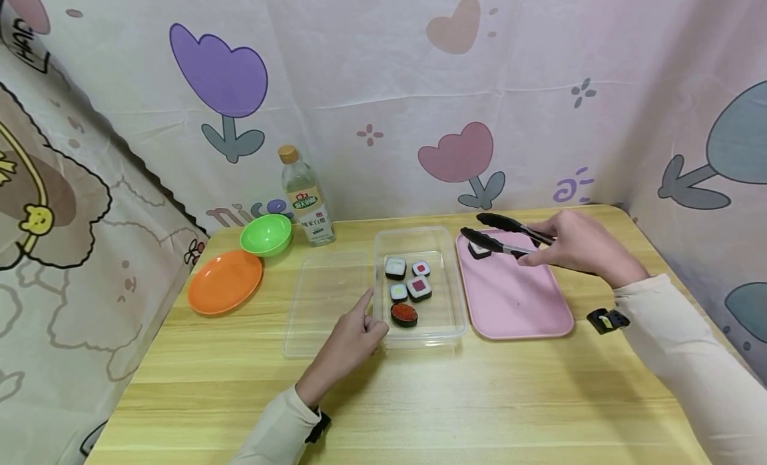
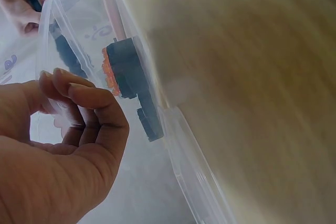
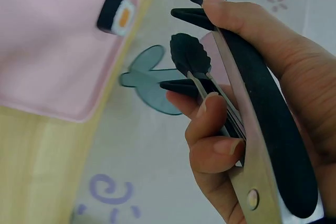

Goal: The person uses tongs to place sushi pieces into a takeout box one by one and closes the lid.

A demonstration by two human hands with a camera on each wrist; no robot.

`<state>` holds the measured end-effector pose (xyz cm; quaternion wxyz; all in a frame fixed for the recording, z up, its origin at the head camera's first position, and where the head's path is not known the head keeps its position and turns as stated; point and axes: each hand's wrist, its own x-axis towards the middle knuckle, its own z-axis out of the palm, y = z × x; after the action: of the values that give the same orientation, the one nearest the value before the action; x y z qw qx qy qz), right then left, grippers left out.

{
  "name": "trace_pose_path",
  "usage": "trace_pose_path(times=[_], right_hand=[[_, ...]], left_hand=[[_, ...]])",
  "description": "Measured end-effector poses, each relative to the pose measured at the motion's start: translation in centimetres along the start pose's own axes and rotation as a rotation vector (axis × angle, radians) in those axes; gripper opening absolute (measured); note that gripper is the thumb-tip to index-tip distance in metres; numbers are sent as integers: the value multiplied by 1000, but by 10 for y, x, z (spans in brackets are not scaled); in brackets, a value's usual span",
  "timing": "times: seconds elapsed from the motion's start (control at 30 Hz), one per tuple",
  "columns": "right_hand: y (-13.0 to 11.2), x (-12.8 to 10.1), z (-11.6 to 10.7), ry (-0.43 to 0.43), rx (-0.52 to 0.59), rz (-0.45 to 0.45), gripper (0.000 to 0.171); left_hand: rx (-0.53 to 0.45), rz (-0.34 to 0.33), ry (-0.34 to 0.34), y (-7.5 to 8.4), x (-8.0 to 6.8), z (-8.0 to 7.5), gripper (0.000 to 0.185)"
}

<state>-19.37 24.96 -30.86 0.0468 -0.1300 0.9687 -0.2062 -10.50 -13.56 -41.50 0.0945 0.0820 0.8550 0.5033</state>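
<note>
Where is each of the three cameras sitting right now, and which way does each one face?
Head: worn on the head, looking forward and down at the table; both forearms, left hand and right hand show.
Left wrist: on the left wrist, looking along the left hand's curled fingers at the clear container.
Right wrist: on the right wrist, looking past the right hand's fingers and the tongs to the pink tray.
Shared: head and right wrist both show the sushi piece on the tray.
</note>
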Motion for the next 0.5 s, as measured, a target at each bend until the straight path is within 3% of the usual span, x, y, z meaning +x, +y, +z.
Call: trace_pose_path(times=[0.5], right_hand=[[26, 8, 40, -4, 93, 98, 82]], left_hand=[[0, -7, -4, 2, -1, 0, 78]])
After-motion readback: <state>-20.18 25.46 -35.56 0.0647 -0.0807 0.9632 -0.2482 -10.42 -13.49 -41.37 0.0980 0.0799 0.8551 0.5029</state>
